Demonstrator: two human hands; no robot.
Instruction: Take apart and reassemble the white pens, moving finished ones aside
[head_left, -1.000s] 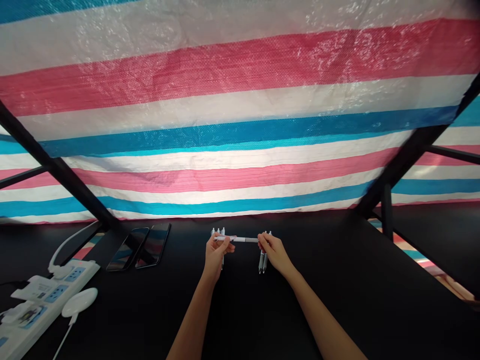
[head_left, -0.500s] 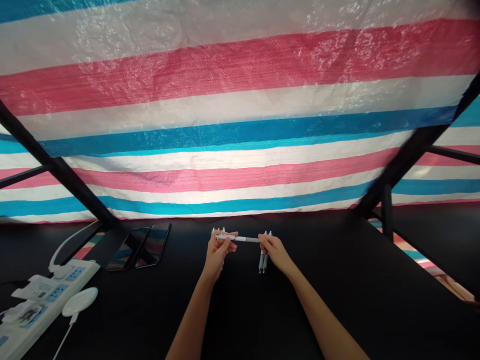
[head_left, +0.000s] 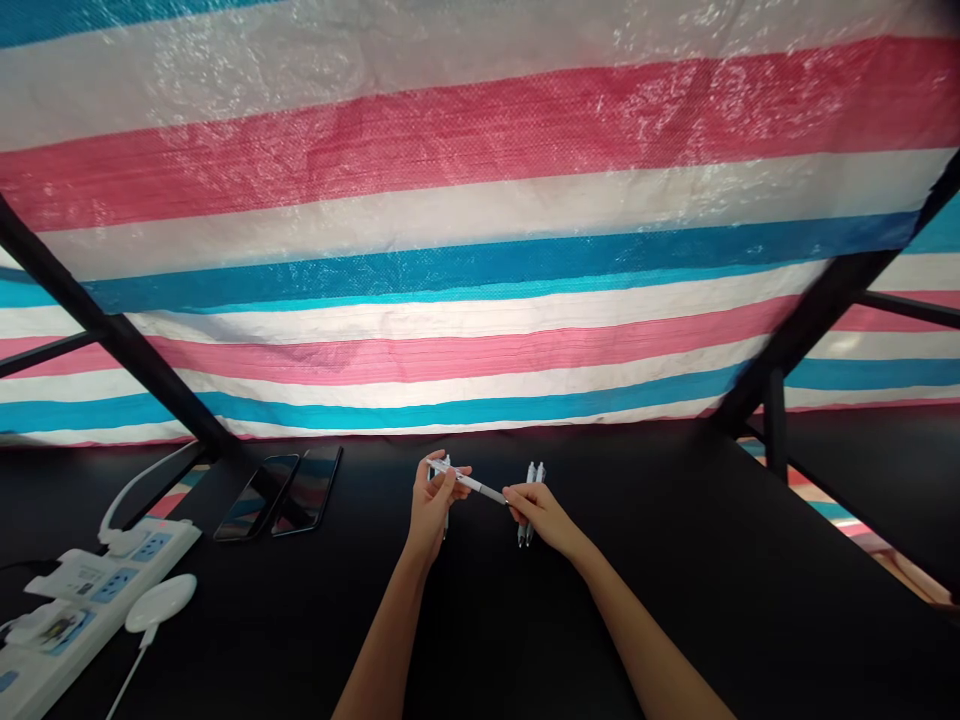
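A white and grey pen (head_left: 480, 487) is held between my two hands above the black table (head_left: 495, 630), sloping down to the right. My left hand (head_left: 432, 508) is closed around its white clip end. The thumb and fingers of my right hand (head_left: 546, 517) pinch the pen's lower tip, which they largely hide. Two similar pens (head_left: 532, 471) lie side by side under my right hand, their middles covered by it. Behind my left hand, part of another white pen (head_left: 446, 528) shows; how many lie there I cannot tell.
Two dark phones (head_left: 257, 497) lie at the back left. A white power strip (head_left: 112, 600) with plugs and cables, and a round white charger (head_left: 161, 602), occupy the left side. Black frame bars (head_left: 169, 385) and a striped tarp (head_left: 480, 360) stand behind.
The pen has gone from nearly level to tilted, its right end lower. My right hand has shifted slightly left and down, still at the tip; my left hand has barely moved.
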